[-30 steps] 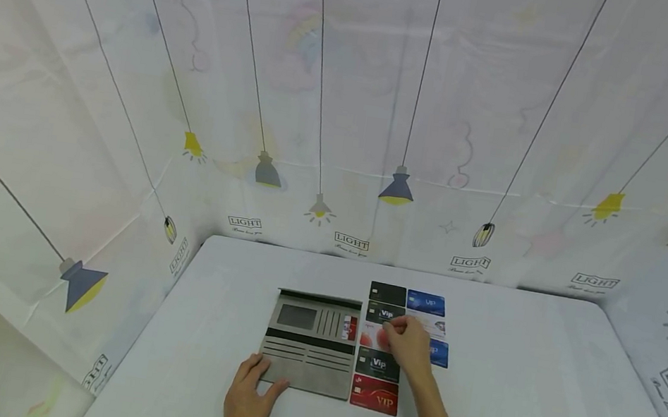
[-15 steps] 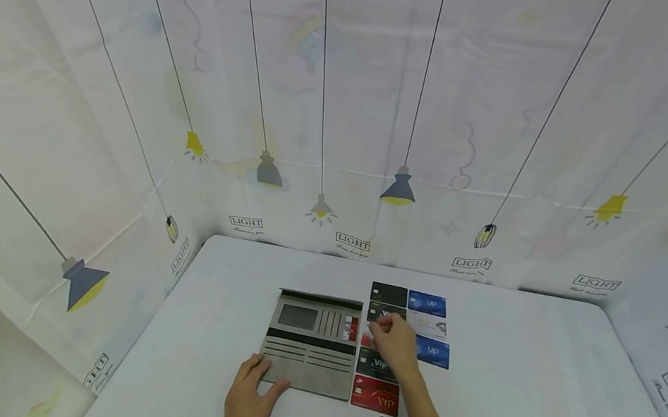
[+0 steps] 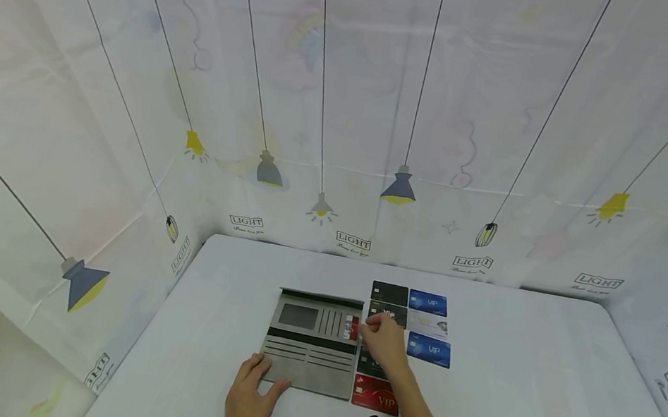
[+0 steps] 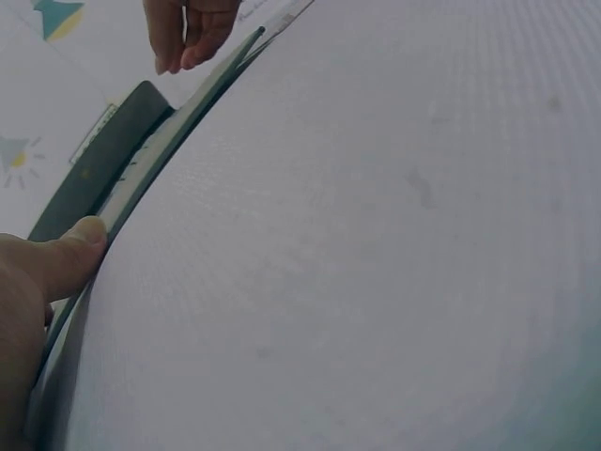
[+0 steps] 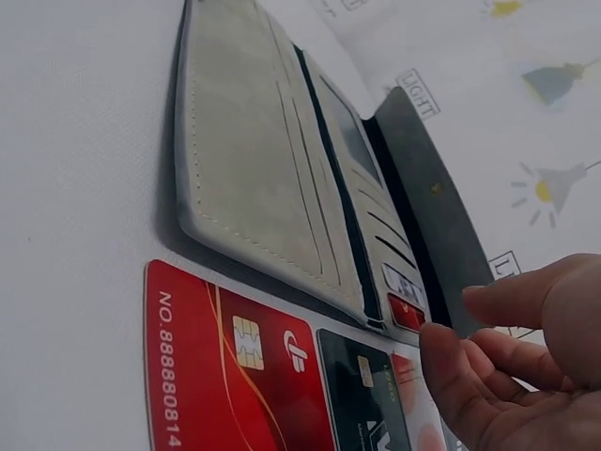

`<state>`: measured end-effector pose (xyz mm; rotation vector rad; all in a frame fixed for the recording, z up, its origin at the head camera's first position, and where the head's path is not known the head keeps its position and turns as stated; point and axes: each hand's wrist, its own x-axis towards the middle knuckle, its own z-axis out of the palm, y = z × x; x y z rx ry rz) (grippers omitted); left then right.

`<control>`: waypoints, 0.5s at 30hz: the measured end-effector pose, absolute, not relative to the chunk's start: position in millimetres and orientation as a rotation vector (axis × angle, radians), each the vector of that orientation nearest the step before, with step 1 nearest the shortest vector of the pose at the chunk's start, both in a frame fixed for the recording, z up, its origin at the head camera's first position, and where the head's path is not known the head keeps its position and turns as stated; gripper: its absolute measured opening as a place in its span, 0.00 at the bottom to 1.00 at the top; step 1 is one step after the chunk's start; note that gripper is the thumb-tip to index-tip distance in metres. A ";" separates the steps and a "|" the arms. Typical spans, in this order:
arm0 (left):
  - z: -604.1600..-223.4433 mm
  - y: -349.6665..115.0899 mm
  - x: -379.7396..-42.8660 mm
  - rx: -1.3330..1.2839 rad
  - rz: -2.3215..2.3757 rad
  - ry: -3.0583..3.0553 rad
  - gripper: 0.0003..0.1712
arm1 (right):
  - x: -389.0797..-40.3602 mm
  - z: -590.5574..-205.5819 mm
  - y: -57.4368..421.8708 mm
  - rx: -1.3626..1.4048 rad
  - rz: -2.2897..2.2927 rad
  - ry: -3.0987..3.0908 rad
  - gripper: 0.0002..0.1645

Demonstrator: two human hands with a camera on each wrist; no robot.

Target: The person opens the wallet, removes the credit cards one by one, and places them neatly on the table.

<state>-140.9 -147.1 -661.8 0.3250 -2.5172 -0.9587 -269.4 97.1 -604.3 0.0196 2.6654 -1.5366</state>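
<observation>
A grey wallet (image 3: 311, 369) lies unfolded on the white table, with a red and a white card (image 3: 351, 328) in its upper right slots. My left hand (image 3: 251, 400) rests on its lower left corner; the thumb (image 4: 75, 252) touches the near edge. Beside the wallet's right edge hovers my right hand (image 3: 385, 344), over the column of cards. Its thumb and fingers (image 5: 446, 362) are bent and apart, and I see nothing between them. Below it are a red VIP card (image 5: 235, 362), a black card (image 5: 366, 390) and a white card with red fruit (image 5: 413, 385).
To the right lie a blue card (image 3: 429, 349), a white card (image 3: 428, 324) and another blue VIP card (image 3: 428, 302). Two black cards, including the top one (image 3: 389, 292), sit above my right hand. A lamp-printed cloth (image 3: 350, 97) hangs behind the table.
My right hand has moved left across the cards to the wallet's right edge, uncovering the lower blue card. My left hand stays on the wallet corner.
</observation>
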 end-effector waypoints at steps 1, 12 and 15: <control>-662.0 -147.1 -140.9 0.330 -0.959 -2.521 0.35 | -269.6 -605.3 96.5 0.013 -1.525 2.669 0.16; -662.4 -146.9 -140.7 0.340 -0.958 -2.518 0.36 | -277.0 -613.3 88.0 -0.074 -1.394 2.772 0.18; -661.8 -146.9 -140.7 0.335 -0.950 -2.517 0.36 | -279.1 -613.8 85.6 -0.091 -1.392 2.766 0.19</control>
